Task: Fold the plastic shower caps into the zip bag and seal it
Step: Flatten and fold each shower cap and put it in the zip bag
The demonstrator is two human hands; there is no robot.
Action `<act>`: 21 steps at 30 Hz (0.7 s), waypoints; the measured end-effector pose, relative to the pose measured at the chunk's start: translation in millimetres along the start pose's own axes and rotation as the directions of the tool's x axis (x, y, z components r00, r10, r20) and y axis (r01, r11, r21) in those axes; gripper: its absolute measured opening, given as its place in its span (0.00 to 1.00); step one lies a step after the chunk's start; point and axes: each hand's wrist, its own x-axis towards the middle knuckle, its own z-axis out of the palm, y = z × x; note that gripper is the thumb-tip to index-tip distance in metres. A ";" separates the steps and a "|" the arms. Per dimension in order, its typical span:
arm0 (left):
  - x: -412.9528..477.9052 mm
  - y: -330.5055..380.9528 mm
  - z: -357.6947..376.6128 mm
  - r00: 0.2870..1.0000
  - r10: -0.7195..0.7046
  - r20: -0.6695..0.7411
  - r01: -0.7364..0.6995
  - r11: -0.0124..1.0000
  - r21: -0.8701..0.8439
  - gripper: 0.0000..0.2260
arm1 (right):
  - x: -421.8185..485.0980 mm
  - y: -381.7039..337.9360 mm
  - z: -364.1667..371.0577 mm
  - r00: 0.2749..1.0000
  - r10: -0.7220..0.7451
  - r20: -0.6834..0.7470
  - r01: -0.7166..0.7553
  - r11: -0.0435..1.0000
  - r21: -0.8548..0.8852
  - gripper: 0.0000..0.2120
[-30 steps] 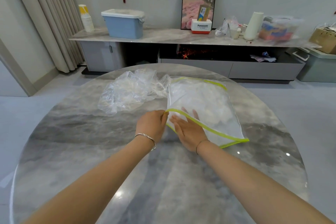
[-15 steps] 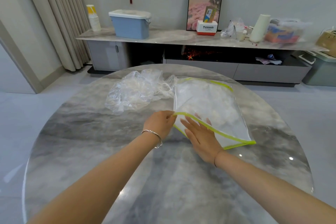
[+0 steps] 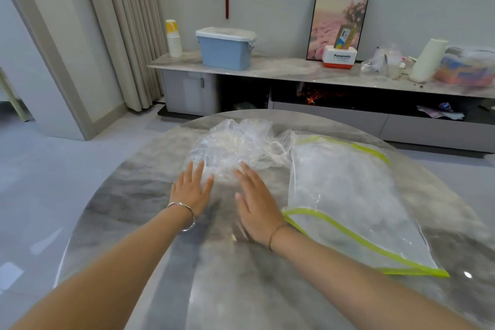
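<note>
A crumpled heap of clear plastic shower caps (image 3: 235, 146) lies at the far middle of the round marble table (image 3: 150, 222). To its right lies a large clear zip bag (image 3: 345, 190) with a yellow-green zip strip; pale plastic shows inside it and its near mouth gapes a little. My left hand (image 3: 191, 186) is flat with straight fingers, the fingertips at the near left edge of the heap. My right hand (image 3: 257, 205) is flat too, fingertips at the heap's near edge, just left of the bag. Neither hand holds anything.
Behind the table runs a low marble sideboard (image 3: 281, 68) with a blue lidded bin (image 3: 226, 48), stacked cups, a framed picture (image 3: 338, 21), a small Panasonic box and other clutter. Curtains hang at the back left. The table's far edge lies just behind the heap.
Both hands have let go of the zip bag's mouth and moved left and forward to the near edge of the shower cap heap. The camera has turned left and closer.
</note>
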 end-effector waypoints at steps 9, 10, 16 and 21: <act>76.0 -5.2 21.3 0.993 0.108 0.046 -0.117 0.957 0.265 0.29 | 165.9 55.4 -12.3 0.873 0.478 -0.097 -0.480 0.809 -0.340 0.38; 77.4 -7.7 23.2 0.992 0.107 0.069 -0.123 0.951 0.282 0.29 | 166.5 64.4 -11.9 0.854 0.517 -0.064 -0.505 0.792 -0.345 0.38; 69.2 -43.8 17.1 0.993 0.102 0.066 -0.117 0.958 0.263 0.26 | 135.9 76.7 27.6 0.813 0.564 0.143 -0.465 0.778 -0.423 0.36; 28.2 -62.8 -0.4 0.993 0.082 0.089 -0.101 0.966 0.238 0.26 | 92.3 34.9 51.2 0.845 0.510 0.161 -0.406 0.807 -0.429 0.32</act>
